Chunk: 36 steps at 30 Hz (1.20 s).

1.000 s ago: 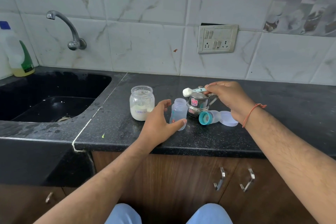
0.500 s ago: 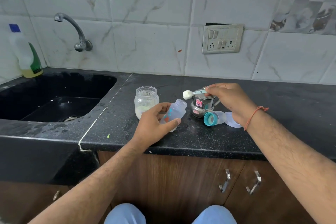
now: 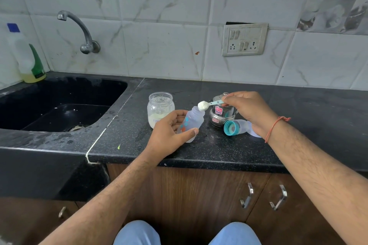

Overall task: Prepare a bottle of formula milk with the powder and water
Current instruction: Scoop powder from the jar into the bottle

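My left hand (image 3: 171, 135) grips a clear baby bottle (image 3: 192, 122), tilted with its open mouth toward the right. My right hand (image 3: 249, 111) pinches the handle of a small teal scoop (image 3: 207, 104) heaped with white powder, its bowl right at the bottle's mouth. An open glass jar of formula powder (image 3: 160, 108) stands just behind my left hand. A small steel pot (image 3: 222, 114) with a lid sits behind the scoop. The bottle's teal collar with its teat (image 3: 234, 127) lies on its side on the black counter (image 3: 209, 149), beside a clear cap (image 3: 255, 132).
A black sink (image 3: 59, 103) with a wall tap (image 3: 79, 30) lies to the left, a dish-soap bottle (image 3: 25, 59) in its far corner. A switch and socket plate (image 3: 245, 40) is on the tiled wall. Cabinet doors with metal handles (image 3: 247, 195) are below the counter.
My left hand closed round the bottle, lifted it and tilted its mouth toward the scoop. The scoop of powder came down to the bottle's mouth. The camera moved closer.
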{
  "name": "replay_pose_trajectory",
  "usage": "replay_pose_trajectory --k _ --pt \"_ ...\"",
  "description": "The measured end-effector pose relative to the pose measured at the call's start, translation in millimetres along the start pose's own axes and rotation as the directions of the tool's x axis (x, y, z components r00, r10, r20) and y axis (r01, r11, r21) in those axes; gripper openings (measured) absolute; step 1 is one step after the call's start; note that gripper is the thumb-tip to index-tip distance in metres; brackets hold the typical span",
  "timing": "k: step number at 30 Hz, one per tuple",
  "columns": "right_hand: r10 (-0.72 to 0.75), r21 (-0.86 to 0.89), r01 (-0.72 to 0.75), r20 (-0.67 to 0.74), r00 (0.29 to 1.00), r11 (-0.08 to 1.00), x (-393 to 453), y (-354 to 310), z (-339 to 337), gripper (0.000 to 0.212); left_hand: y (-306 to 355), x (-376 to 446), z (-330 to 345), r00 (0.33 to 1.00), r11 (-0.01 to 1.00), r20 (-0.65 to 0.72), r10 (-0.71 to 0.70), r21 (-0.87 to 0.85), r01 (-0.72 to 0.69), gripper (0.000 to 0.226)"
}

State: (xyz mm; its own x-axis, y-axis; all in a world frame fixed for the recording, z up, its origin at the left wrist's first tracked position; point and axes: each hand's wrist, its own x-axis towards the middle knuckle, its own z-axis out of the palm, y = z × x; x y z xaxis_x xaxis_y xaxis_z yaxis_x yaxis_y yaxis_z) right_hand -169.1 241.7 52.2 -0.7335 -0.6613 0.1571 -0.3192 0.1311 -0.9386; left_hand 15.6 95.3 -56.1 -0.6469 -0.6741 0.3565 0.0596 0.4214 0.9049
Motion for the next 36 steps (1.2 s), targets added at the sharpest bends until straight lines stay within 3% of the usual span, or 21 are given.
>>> replay_pose_trajectory --k 14,23,28,36 --pt "0.033 -0.023 -0.032 0.04 0.999 0.999 -3.0 -7.2 4.4 0.014 0.6 -0.4 -0.2 1.0 1.0 0.0 0.006 -0.005 -0.006 0.053" --pt "-0.001 -0.268 0.025 0.091 0.996 0.963 7.1 -12.5 7.3 0.015 0.6 -0.5 0.2 1.0 1.0 -0.006 0.023 -0.012 -0.023 0.054" --pt "-0.076 -0.456 0.114 0.101 0.992 0.883 5.4 -25.9 11.6 0.032 1.2 -0.7 0.0 1.0 1.0 -0.01 0.027 -0.005 -0.027 0.055" --pt "-0.262 -0.713 0.247 0.092 0.961 0.657 6.4 -36.6 14.9 0.029 3.2 -1.5 0.0 0.999 0.999 -0.019 0.043 0.001 -0.043 0.055"
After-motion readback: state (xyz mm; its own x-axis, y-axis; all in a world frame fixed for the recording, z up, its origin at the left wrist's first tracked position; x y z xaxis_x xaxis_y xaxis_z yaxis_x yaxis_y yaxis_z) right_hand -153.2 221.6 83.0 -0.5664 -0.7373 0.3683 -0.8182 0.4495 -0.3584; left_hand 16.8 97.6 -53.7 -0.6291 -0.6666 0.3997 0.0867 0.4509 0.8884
